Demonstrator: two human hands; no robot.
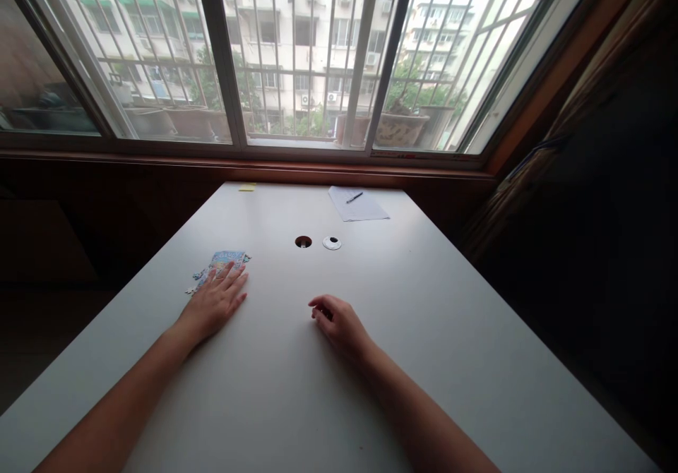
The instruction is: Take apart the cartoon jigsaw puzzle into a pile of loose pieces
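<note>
My left hand (215, 301) lies flat on the white table (424, 318), fingers stretched out, with the fingertips on the near edge of a small colourful jigsaw puzzle (227, 259). A few loose puzzle pieces (195, 280) lie just left of that hand. My right hand (339, 322) rests on the table towards the middle, its fingers curled under. I cannot make out anything inside them.
A round cable hole (303, 241) and its white cap (332, 243) sit beyond the hands. Farther back lie a sheet of paper (358, 204) with a pen (354, 197) on it and a yellow sticky note (246, 187). A barred window spans the back wall.
</note>
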